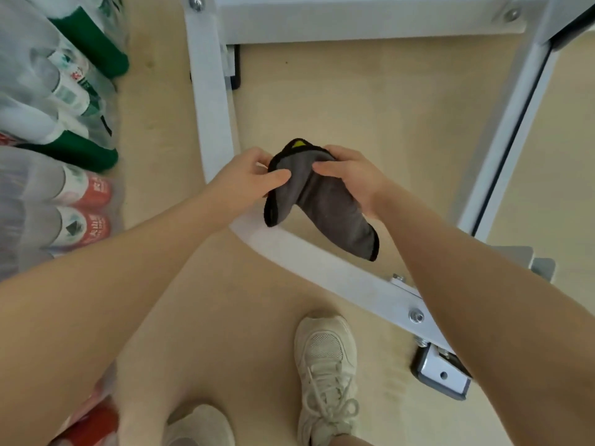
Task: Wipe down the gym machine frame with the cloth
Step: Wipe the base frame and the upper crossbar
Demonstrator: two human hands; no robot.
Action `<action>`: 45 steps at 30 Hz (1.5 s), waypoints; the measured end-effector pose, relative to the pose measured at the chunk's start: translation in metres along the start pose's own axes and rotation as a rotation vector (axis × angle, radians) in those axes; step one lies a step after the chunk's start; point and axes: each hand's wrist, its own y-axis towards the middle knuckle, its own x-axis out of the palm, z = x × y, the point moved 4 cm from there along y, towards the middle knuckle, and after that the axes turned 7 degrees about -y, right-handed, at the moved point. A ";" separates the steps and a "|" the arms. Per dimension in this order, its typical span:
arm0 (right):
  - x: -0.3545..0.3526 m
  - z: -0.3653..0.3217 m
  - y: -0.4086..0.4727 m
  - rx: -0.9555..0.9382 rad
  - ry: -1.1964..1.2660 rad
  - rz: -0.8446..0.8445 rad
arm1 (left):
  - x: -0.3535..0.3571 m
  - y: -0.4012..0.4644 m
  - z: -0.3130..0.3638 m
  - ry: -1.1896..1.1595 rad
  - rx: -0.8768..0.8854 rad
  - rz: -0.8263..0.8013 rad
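A grey cloth [325,207] with black trim and a small yellow tag hangs folded between both hands, above the floor. My left hand [248,175] pinches its left fold with thumb and fingers. My right hand [351,175] grips the upper right part, thumb on top. Just beneath them runs the white gym machine frame [306,255], a bent bar that goes from the top left down to a bolted foot plate [441,375] at the lower right.
Packs of plastic bottles [61,123] with green and red labels line the left side. A white upright [512,130] of the machine stands at the right. My two white trainers [325,375] stand on the beige floor near the frame.
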 end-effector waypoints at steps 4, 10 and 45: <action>-0.001 -0.015 0.014 0.072 0.018 -0.052 | -0.008 0.004 0.015 -0.058 0.028 0.059; -0.029 -0.022 0.024 -0.028 -0.107 -0.057 | -0.024 0.012 0.037 -0.015 0.030 0.141; -0.209 0.051 -0.101 0.982 -0.888 0.580 | 0.212 0.113 0.074 0.762 0.044 -0.746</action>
